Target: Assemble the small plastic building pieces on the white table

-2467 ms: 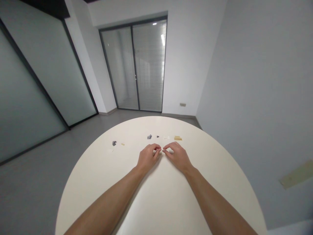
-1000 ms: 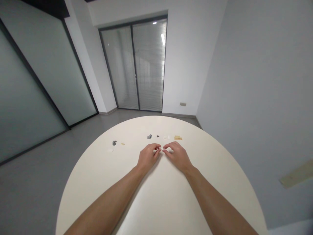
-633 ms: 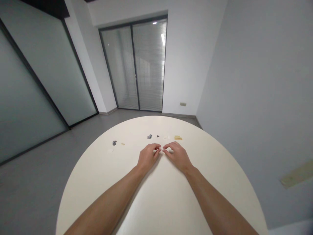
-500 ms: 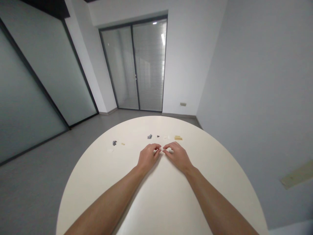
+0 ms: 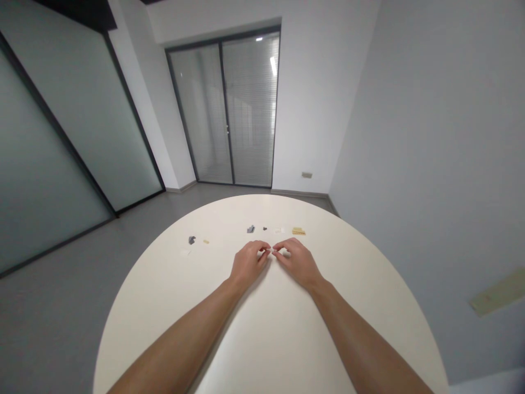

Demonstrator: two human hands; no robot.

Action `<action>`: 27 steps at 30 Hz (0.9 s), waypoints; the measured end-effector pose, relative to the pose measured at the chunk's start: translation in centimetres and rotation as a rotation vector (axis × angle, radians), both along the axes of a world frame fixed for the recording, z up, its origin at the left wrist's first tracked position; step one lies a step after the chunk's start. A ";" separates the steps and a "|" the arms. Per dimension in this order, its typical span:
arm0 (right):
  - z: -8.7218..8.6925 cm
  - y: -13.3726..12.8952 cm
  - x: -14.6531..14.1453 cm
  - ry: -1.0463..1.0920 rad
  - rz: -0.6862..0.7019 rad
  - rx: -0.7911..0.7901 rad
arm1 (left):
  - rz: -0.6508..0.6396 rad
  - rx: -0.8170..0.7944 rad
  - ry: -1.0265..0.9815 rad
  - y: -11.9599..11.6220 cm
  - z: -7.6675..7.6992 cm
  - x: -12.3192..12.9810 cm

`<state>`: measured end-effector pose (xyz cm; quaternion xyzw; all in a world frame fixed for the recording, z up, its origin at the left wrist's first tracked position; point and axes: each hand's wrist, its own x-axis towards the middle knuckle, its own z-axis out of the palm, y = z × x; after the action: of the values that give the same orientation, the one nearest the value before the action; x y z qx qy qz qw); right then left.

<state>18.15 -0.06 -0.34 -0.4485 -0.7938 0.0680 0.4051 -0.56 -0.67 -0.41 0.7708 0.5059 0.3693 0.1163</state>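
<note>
Over the middle of the white round table [image 5: 262, 339], my left hand [image 5: 249, 262] and my right hand [image 5: 298, 261] face each other, fingertips almost meeting. Each has thumb and index finger brought together in a pinch. A tiny pale thing seems to sit between the fingertips, too small to name. Just beyond the hands lie a grey piece [image 5: 251, 229], a small dark bit [image 5: 264, 229], some whitish pieces [image 5: 278, 230] and yellow strips [image 5: 298, 231].
Left of my hands lie a dark grey piece [image 5: 192, 239], a small yellowish piece [image 5: 206, 242] and a faint white scrap [image 5: 186, 253]. Beyond the table stand a glass door with blinds [image 5: 250, 120] and frosted glass panels [image 5: 77, 104]. A grey wall [image 5: 443, 137] is on the right.
The fingertips of both hands have closed slightly more towards each other. The pieces on the table lie as before.
</note>
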 end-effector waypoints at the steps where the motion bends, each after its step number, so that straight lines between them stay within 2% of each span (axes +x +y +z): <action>1: 0.0 0.0 0.0 -0.002 0.001 0.001 | 0.003 0.000 -0.003 0.0 0.0 0.0; 12: 0.2 -0.1 0.0 0.005 -0.006 0.039 | 0.040 -0.018 0.011 -0.3 0.2 0.1; 27: 0.2 0.0 0.0 0.006 0.010 0.060 | 0.019 0.029 -0.010 0.2 -0.5 0.1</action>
<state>18.18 -0.07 -0.13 -0.4320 -0.7965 0.0474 0.4204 -0.45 -0.48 -0.95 0.7655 0.5075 0.3815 0.1043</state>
